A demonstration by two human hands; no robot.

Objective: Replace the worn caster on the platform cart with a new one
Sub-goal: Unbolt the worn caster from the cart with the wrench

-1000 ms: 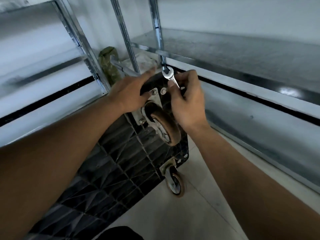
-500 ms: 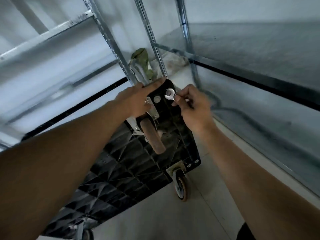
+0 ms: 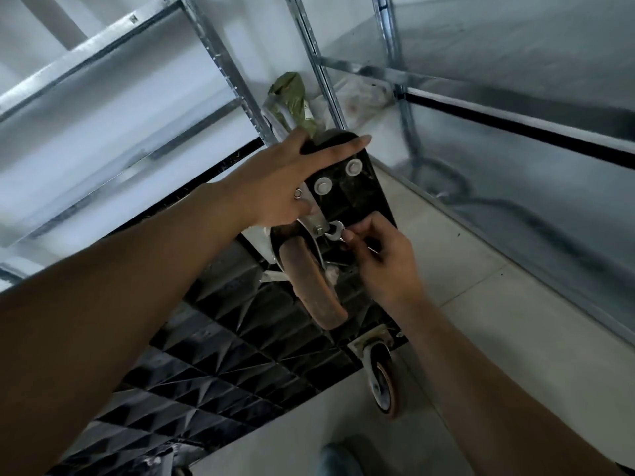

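The platform cart (image 3: 240,355) stands tipped up, ribbed underside facing us, its long axis running from lower left up to upper right. The left hand (image 3: 281,187) lies flat over its top end, fingers straight and spread, bracing it. Just below sits the worn caster (image 3: 314,286), tread towards us, the wheel stretched from upper left down to lower right. The right hand (image 3: 381,259) pinches a wrench (image 3: 336,231) in curled fingertips; the open head points left onto a nut at the caster's plate, while the handle runs back lower right, mostly hidden. A second caster (image 3: 383,383) hangs at the cart's lower edge.
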